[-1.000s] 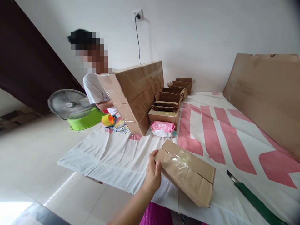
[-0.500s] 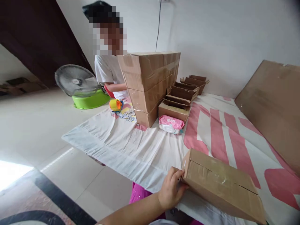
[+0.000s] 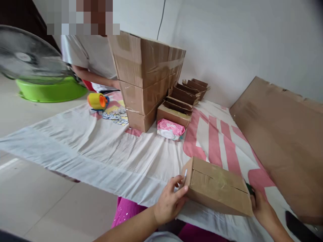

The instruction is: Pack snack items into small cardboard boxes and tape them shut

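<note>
A closed cardboard box [image 3: 217, 183], with tape along its top seam, lies near the table's front edge. My left hand [image 3: 170, 200] grips its left end, thumb on the near corner and fingers curled along the side. At the right end, my right hand [image 3: 262, 205] has its fingers curled around a small dark green object [image 3: 250, 189], mostly hidden by the fingers and the box, whose kind I cannot make out. That hand is close against the box end. A small white mark [image 3: 185, 173] shows on the box's left face.
Stacked taped boxes [image 3: 148, 77] stand beyond, beside a row of open boxes [image 3: 181, 97] and a pink wipes pack [image 3: 170, 129]. A yellow tape roll [image 3: 97, 101] lies near small labels [image 3: 116, 116]. A co-worker [image 3: 93, 64] sits behind. Large cardboard [image 3: 275, 144] leans right; a dark flat object [image 3: 300, 227] lies below it.
My right hand has come into view at the box's right end with the dark green object. The view has shifted right; my left hand stays on the box's left end.
</note>
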Tool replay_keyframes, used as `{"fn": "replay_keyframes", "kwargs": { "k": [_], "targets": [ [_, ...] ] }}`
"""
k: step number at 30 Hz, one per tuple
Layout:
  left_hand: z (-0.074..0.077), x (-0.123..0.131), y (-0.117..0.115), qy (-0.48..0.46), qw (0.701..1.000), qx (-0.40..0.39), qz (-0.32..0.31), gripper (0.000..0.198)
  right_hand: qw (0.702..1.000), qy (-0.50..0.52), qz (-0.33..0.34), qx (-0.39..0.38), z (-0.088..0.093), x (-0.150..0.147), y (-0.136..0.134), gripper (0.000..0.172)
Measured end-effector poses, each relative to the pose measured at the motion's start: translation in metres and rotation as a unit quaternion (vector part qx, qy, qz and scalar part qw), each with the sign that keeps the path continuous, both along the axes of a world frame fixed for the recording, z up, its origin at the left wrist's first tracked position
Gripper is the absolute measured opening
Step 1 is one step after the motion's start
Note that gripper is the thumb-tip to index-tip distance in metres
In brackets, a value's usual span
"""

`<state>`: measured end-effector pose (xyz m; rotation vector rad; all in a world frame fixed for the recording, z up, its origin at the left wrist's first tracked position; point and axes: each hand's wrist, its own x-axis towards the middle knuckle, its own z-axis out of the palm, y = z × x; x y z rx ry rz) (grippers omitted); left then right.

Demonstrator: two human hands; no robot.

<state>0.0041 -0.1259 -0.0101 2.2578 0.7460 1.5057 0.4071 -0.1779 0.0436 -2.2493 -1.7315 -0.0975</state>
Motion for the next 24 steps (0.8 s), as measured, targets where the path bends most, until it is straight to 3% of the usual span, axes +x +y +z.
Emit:
{"fn": "replay_keyframes", "kwargs": {
  "k": [3, 5, 8, 10, 12, 14, 19, 24],
  "targets": [
    [-0.001, 0.003, 0.0, 0.021, 0.999, 0.044, 0.01, 0.079, 0.996, -0.055, -0.041, 0.058, 0.043, -0.001, 0.011, 0.047],
    [0.0, 0.004, 0.0, 0.038, 0.997, 0.067, -0.004, 0.077, 0.992, -0.069, 0.004, 0.109, 0.075, -0.021, 0.016, 0.044],
    [0.001, 0.004, 0.0, 0.049, 0.995, 0.082, -0.009, 0.073, 0.973, -0.061, 0.213, 0.058, 0.116, -0.075, 0.023, 0.039],
    [0.002, 0.003, 0.0, 0.051, 0.995, 0.084, 0.001, 0.07, 0.937, -0.086, 0.337, 0.005, 0.134, -0.113, 0.03, 0.038],
    [0.002, 0.002, 0.0, 0.052, 0.995, 0.086, 0.01, 0.069, 0.906, -0.115, 0.406, -0.025, 0.142, -0.142, 0.038, 0.038],
    [0.002, 0.003, -0.001, 0.052, 0.995, 0.089, 0.019, 0.069, 0.891, -0.14, 0.429, -0.042, 0.143, -0.161, 0.047, 0.038],
    [0.003, 0.005, -0.003, 0.05, 0.992, 0.109, 0.044, 0.064, 0.895, -0.162, 0.406, -0.089, 0.142, -0.172, 0.062, 0.037],
    [0.016, 0.004, 0.007, 0.059, 0.989, 0.131, 0.035, 0.061, 0.898, -0.162, 0.392, -0.116, 0.154, -0.172, 0.061, 0.038]
  ]
}}
